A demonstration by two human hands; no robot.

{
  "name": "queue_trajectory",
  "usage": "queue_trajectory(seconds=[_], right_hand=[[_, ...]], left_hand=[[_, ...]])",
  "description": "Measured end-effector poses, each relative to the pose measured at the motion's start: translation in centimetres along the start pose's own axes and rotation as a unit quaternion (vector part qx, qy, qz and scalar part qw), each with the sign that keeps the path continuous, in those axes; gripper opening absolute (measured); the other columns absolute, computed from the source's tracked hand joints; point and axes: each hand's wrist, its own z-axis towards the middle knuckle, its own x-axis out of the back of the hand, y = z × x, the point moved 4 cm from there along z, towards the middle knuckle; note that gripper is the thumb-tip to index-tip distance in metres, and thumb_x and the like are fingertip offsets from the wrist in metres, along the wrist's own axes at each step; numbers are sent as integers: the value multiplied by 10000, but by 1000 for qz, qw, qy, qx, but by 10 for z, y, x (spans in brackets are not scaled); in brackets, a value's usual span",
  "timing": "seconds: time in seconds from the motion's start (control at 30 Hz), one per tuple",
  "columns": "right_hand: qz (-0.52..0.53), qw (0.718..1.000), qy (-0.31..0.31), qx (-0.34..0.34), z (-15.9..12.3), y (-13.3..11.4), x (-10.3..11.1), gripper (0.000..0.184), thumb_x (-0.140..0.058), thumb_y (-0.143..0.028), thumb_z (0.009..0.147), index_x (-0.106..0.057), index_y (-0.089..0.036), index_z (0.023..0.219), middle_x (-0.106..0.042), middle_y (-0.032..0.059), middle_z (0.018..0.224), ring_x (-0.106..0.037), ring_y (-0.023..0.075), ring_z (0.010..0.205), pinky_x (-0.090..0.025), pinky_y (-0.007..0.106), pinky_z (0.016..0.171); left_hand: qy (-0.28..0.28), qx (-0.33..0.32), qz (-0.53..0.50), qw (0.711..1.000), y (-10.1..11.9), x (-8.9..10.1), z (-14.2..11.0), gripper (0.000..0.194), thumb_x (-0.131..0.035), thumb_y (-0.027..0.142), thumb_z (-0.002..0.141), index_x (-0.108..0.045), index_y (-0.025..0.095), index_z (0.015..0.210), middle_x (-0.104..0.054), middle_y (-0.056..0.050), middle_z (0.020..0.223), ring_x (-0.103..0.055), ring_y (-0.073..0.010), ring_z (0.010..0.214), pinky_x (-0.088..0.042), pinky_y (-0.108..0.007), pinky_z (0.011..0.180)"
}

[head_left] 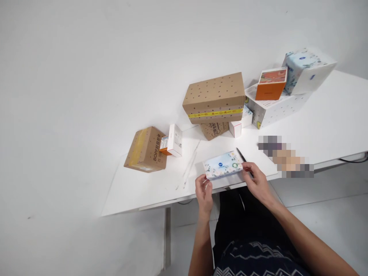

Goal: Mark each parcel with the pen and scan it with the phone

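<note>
Nearest the camera is the person's dark zigzag-patterned top (pixel 258 260), with black trousers (pixel 232 218) just beyond it. Both arms reach to the near edge of a white table (pixel 135 195), where a pale floral pack (pixel 223 165) is held between the two hands. The left hand (pixel 204 193) has its curled fingers and thumb at the pack's near left corner; the right hand (pixel 257 180) grips its right end, thumb and fingers close together. Whether the pack rests on the tabletop or is slightly raised, I cannot tell. A black pen (pixel 240 154) lies slanted just beside its right end, partly behind the right hand. To the left, thin clear strips (pixel 191 165) lie on the table; farther left, a taped brown carton (pixel 146 149) stands beside a slim white box (pixel 174 141). On the far side, a large dotted carton (pixel 214 96) sits on a smaller brown carton (pixel 214 131). At far right, a long white box (pixel 281 109) bears an orange box (pixel 269 91), with a big blue-and-white package (pixel 309 73) near it. A pixelated patch (pixel 286 157) covers something at right.
</note>
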Motion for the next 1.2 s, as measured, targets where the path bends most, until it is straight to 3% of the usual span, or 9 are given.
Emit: queue_trajectory(seconds=[0.13,0.2,0.37,0.63,0.8,0.9,1.03,1.13,1.2], right_hand=[[25,1000,13,14,-2,5,-2,215,-443,-365,925,-566,-226,1035,-629,75,992,-605,216,909,-507,338,734],[26,999,18,12,-1,4,-4,243,-441,-384,933,-561,-225,1072,-629,77,1005,-607,214,909,-505,359,782],[-37,999,25,24,3,-3,-9,363,-438,-429,932,-557,-206,1193,-590,85,982,-600,212,855,-515,381,778],[-41,998,33,44,1,-13,-10,346,-492,-373,894,-543,-209,1195,-586,115,1060,-595,237,922,-455,261,462],[-49,998,23,31,-4,3,-8,265,-479,-259,854,-542,-214,1108,-628,102,1047,-616,248,945,-494,288,539],[-87,993,32,69,1,12,1,237,-437,-222,856,-578,-209,1047,-626,99,1042,-614,236,950,-518,340,708],[-252,964,25,78,20,18,13,283,-441,-300,890,-608,-169,1077,-585,141,1038,-587,267,951,-492,375,773],[-394,916,-60,34,36,21,9,374,-457,-336,899,-568,-125,1187,-583,167,984,-571,301,924,-472,371,715],[-439,890,-120,8,42,21,2,380,-418,-268,914,-542,-113,1238,-594,165,939,-585,295,886,-454,357,694]], left_hand=[[10,30,1,999,1,-2,6,469,-401,563,904,-538,201,1169,-581,-116,1156,-586,-217,1042,-522,-329,827],[6,54,18,998,2,-4,13,513,-343,581,917,-537,193,1191,-578,-125,1179,-581,-217,1049,-530,-307,770],[9,81,71,994,7,-11,23,477,-389,561,914,-542,190,1172,-606,-118,1145,-606,-205,956,-523,-303,716],[18,-29,0,999,7,-13,11,378,-535,458,884,-513,182,1141,-597,-129,1137,-601,-214,1050,-498,-363,908],[49,-37,-22,998,-14,-13,-6,422,-580,409,863,-448,182,1193,-540,-142,1190,-566,-221,1128,-447,-397,998],[58,-34,-39,997,-23,-15,-13,437,-597,381,849,-436,180,1203,-531,-140,1189,-565,-234,1134,-452,-408,988],[45,-74,-42,995,-22,-17,-17,450,-569,290,849,-409,191,1258,-502,-151,1229,-544,-243,1161,-456,-409,985],[46,-139,11,989,-10,-15,-17,500,-545,238,823,-396,199,1298,-449,-156,1273,-499,-263,1206,-446,-438,998],[52,-197,93,975,2,-14,-17,470,-536,215,805,-444,192,1265,-421,-155,1277,-457,-280,1233,-429,-473,1008]])
